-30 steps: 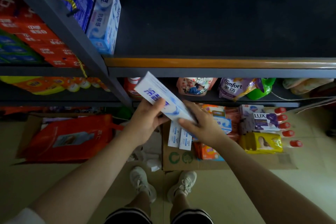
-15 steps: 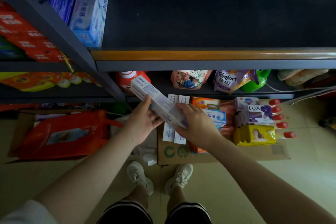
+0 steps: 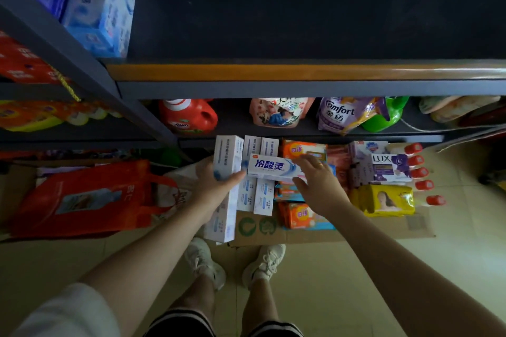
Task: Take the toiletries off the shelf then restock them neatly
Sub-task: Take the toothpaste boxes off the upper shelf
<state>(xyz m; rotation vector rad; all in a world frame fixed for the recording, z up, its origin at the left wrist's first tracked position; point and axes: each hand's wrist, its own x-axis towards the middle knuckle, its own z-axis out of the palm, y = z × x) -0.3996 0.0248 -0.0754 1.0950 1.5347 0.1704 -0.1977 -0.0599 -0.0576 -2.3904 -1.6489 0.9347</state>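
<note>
A person stands facing dark metal shelving, looking down at both hands. The left hand (image 3: pixel 216 186) curls around a long white toothpaste box (image 3: pixel 226 189) held upright. The right hand (image 3: pixel 319 186) pinches a second toothpaste box (image 3: pixel 273 168), held crosswise with blue lettering up, its left end touching the first box. Both hover above a flattened cardboard sheet (image 3: pixel 328 235) on the floor, where more toothpaste boxes (image 3: pixel 260 194), soap packs (image 3: pixel 304 215) and a Lux box (image 3: pixel 388 167) lie. The upper shelf (image 3: pixel 301 74) is bare behind its orange front edge.
</note>
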